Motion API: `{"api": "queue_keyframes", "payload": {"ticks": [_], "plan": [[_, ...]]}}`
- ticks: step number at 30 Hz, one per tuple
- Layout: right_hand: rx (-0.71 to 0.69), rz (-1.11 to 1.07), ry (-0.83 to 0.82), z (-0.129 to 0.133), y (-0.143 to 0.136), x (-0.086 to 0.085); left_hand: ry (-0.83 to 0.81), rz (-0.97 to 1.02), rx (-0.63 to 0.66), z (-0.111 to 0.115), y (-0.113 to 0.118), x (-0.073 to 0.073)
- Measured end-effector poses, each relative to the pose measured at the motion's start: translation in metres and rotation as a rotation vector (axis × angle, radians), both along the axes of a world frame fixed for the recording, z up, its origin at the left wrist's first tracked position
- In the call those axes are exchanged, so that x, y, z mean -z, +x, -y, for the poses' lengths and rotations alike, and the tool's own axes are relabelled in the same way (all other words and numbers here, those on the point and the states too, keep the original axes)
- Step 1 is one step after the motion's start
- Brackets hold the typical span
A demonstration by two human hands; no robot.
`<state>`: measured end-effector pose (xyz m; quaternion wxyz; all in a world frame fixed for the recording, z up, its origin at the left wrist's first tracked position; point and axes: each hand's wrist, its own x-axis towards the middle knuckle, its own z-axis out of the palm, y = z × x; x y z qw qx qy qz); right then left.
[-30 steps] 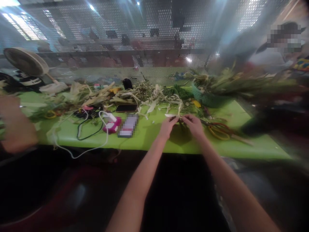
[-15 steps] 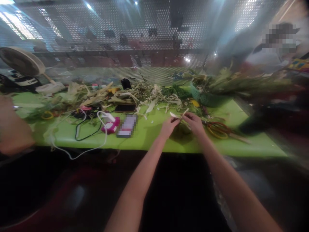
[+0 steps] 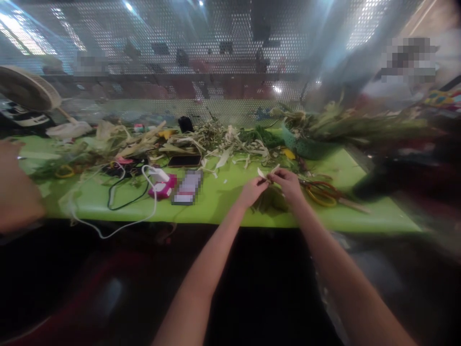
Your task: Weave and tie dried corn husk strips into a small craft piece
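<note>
Just right of the frame's middle, the left hand (image 3: 253, 190) and right hand (image 3: 289, 184), nearly touching, pinch a pale leaf (image 3: 261, 173) over the green table (image 3: 205, 209), below heaped dry leaves (image 3: 230, 138).

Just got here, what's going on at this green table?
A person is working bare-handed at the green table. The left hand and right hand are close together, fingertips pinching pale leafy strips; whether it's one piece or several is unclear. More dried leaves lie loosely heaped behind the hands. What look like scissors lie to the right, and a phone lies to the left beside a pink adapter.
</note>
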<state>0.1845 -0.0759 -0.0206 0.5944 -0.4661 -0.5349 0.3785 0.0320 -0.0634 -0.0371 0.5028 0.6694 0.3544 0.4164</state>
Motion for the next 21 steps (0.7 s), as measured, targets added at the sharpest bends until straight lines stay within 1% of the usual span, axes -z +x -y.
{"api": "queue_keyframes", "payload": {"ticks": [2,4,9,15,18,21], "plan": [[-0.054,-0.023,-0.028,0.0009,-0.0015,-0.0013,-0.003,0.007,-0.019,0.0019,0.0,-0.0006],[-0.081,-0.061,-0.053,0.0022,-0.0032,-0.003,0.0,0.007,-0.008,0.004,0.0,-0.0023],[-0.074,-0.113,-0.069,0.0052,-0.004,-0.0058,0.035,-0.004,0.024,0.0067,0.0017,-0.0057],[-0.07,-0.131,-0.051,0.0053,-0.0042,-0.0017,0.108,-0.033,0.052,0.0042,0.0052,-0.0026],[-0.047,-0.063,-0.047,0.0032,-0.0048,-0.0012,0.07,-0.063,0.025,0.004,0.0046,-0.0022],[0.005,-0.021,-0.04,0.0005,-0.0037,-0.0019,-0.017,0.012,-0.04,0.0043,0.0027,-0.0039]]}}
